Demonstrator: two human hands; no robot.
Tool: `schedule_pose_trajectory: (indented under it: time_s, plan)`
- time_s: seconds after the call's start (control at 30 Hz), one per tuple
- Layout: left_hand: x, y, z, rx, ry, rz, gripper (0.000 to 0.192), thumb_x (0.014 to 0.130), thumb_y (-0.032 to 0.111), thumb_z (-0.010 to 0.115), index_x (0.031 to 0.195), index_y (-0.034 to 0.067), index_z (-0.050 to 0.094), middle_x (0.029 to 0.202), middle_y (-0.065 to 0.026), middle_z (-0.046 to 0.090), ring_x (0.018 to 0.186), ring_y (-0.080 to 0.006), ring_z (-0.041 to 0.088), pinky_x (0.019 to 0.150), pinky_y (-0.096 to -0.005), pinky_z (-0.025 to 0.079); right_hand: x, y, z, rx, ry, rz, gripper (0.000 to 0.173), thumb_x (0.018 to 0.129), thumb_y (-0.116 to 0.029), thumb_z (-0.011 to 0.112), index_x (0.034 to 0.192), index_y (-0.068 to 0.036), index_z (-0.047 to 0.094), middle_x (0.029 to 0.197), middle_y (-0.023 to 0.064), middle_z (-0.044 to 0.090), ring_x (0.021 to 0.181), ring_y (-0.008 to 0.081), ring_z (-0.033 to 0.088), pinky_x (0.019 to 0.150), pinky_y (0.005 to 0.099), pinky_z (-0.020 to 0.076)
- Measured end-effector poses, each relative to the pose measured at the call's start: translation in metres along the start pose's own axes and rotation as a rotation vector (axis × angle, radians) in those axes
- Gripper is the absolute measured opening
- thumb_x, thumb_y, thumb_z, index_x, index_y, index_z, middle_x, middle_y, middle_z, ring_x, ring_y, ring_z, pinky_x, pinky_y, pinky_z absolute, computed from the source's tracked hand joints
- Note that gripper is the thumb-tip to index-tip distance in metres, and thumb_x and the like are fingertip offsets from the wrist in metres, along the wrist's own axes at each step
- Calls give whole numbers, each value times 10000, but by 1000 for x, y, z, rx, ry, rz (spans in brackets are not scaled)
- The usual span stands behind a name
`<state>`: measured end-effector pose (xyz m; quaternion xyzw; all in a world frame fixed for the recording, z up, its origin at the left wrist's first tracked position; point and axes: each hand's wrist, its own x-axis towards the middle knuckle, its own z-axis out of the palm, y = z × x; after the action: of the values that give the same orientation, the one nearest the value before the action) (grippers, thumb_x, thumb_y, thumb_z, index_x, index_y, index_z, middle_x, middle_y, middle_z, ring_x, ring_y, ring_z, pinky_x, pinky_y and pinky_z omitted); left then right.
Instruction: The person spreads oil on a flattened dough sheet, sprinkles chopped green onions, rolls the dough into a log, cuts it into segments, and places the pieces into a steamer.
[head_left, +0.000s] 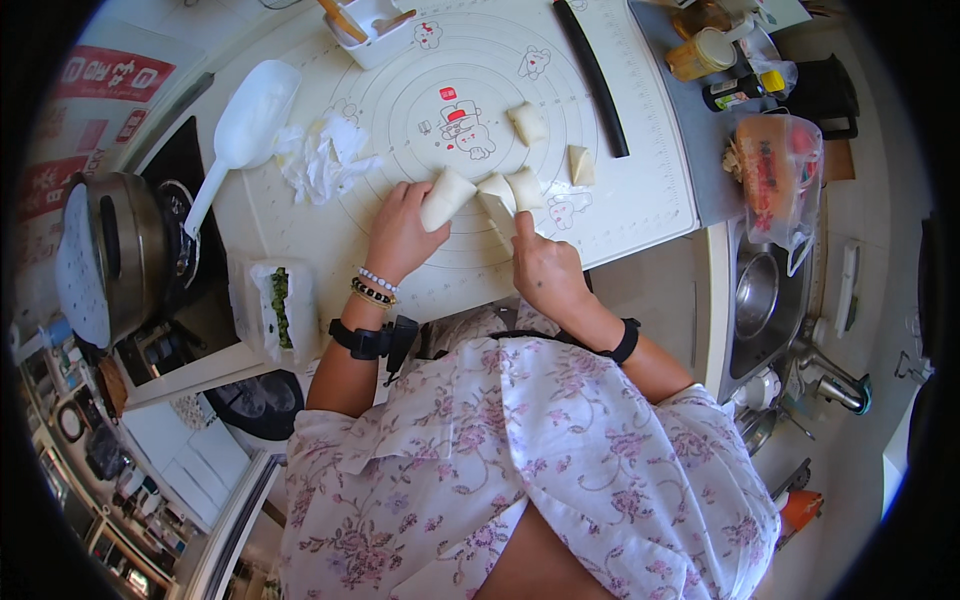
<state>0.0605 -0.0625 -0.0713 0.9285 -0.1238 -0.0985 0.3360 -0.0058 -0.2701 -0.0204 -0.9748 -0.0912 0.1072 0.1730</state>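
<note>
My left hand (406, 231) grips the end of a short log of white dough (450, 196) lying on a printed pastry mat (420, 277). In my right hand (546, 264) is a knife, its pale blade (496, 215) against a cut dough piece (497, 189) just right of the log. Another dough piece (525, 187) touches that one on its right. Two more stand apart: one dough chunk (527, 124) farther up the mat and a wedge-like dough chunk (581, 166) to the right. My fist hides the knife's handle.
A black rolling pin (592, 79) lies at the mat's right. Crumpled white paper (326, 157), a white scoop (255, 112) and a white container (373, 45) with wooden handles stand left and behind. A bag of chopped greens (279, 307) sits front left, near a steel pot (124, 255). The sink (776, 322) is right.
</note>
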Motion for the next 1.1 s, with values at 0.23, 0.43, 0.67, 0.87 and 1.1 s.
schedule_pose_trajectory:
  time_s: [0.23, 0.43, 0.67, 0.87, 1.1]
  plan:
    - [-23, 1, 2, 114, 105, 39, 565, 638, 228, 808, 1111, 46, 560, 1004, -131, 552, 969, -322, 541, 844, -407, 456, -1, -20, -18, 143, 145, -128, 293, 744, -10, 539, 1010, -3, 417, 618, 121, 586, 503, 293, 607, 421, 370, 465]
    - [-40, 2, 4, 122, 183, -15, 596, 636, 252, 821, 1126, 37, 557, 1020, -136, 542, 980, -325, 524, 854, -415, 436, 22, -38, 0, 90, 148, -263, 223, 789, -61, 557, 968, -24, 431, 615, 106, 580, 503, 268, 611, 410, 356, 458]
    - [-53, -5, 5, 32, 219, -39, 629, 652, 222, 813, 1194, 41, 551, 1037, -125, 559, 982, -319, 530, 847, -412, 440, 25, -38, 2, 39, 137, -290, 223, 792, -70, 558, 968, -31, 426, 616, 89, 577, 492, 243, 615, 395, 335, 456]
    - [-56, -6, 4, -3, 209, -76, 634, 654, 229, 818, 1200, 47, 552, 1041, -117, 564, 981, -312, 532, 849, -409, 444, 27, -38, 3, 28, 113, -304, 242, 790, -76, 558, 985, -27, 423, 620, 89, 578, 488, 239, 616, 388, 332, 455]
    - [-57, -7, 4, -1, 194, -83, 630, 653, 236, 818, 1195, 46, 557, 1052, -116, 564, 988, -315, 531, 861, -408, 442, 30, -41, 4, 7, 87, -298, 247, 802, -93, 567, 990, -21, 424, 626, 97, 585, 498, 237, 625, 391, 326, 461]
